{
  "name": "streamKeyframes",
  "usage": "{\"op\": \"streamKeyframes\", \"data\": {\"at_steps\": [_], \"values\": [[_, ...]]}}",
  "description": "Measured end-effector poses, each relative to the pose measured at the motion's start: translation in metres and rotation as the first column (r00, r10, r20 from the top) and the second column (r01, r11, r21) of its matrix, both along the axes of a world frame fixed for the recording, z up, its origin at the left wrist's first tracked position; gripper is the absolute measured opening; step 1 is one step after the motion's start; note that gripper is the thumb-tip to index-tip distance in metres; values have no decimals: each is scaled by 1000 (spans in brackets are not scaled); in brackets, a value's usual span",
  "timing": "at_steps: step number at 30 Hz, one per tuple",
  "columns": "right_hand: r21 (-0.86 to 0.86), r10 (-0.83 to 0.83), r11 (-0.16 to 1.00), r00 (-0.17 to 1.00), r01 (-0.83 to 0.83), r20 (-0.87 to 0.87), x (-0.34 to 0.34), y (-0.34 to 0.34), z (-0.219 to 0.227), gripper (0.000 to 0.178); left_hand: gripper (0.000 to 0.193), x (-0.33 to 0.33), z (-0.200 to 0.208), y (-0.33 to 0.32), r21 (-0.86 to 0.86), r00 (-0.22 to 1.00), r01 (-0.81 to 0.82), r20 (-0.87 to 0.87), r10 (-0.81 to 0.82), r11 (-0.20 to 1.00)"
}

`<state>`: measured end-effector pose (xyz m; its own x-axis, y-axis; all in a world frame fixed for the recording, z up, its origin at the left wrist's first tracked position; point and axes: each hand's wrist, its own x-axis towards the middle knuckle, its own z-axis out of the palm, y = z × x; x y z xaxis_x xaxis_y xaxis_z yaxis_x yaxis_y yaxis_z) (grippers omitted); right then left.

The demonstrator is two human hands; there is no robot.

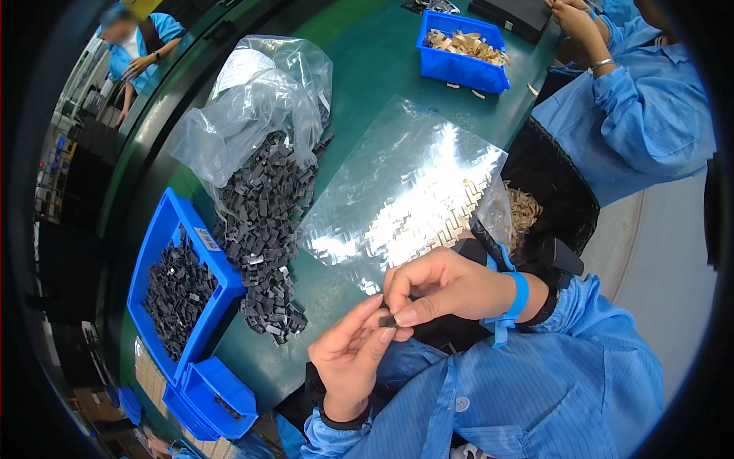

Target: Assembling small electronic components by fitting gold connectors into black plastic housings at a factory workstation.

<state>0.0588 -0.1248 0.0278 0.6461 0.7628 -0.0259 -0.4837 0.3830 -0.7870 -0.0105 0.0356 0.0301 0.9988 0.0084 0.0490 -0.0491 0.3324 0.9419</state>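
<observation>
In front of my chest, a small black rectangular piece [388,322] is pinched between the fingertips of both hands. My left hand [348,353] grips it from the left with thumb and fingers. From the other side, my right hand [451,289], with a blue strap at the wrist, closes thumb and forefinger on it. Just beyond the hands lies a clear plastic sheet [409,130] with rows of small pale, shiny pieces on or under it; glare hides which. Left of the sheet, a heap of similar black pieces [267,222] spills from a clear plastic bag [264,92].
A large blue bin [229,264] of black pieces stands at the left, beside a smaller blue bin [229,375]. At the far side, another blue bin [462,79] holds beige strips. A black-lined container [569,183] with beige scraps is at right. Co-workers sit right and stand far left.
</observation>
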Motion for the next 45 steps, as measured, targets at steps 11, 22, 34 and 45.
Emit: {"op": "streamKeyframes", "data": {"at_steps": [11,22,34,45], "values": [[-121,100,987,992,-110,-82,1,4,1,8,38,0,7,-6,276,993,115,-18,-115,954],[-176,7,982,934,60,357,8,-1,-5,26,21,-1,0,-6,-691,903,-42,-336,-269,722],[-206,6,976,937,70,350,33,-10,-21,23,16,-5,29,13,-168,971,-216,-137,195,962],[-211,-2,974,934,82,358,9,-28,-40,21,32,6,62,119,796,624,-576,576,528,-187]]}}
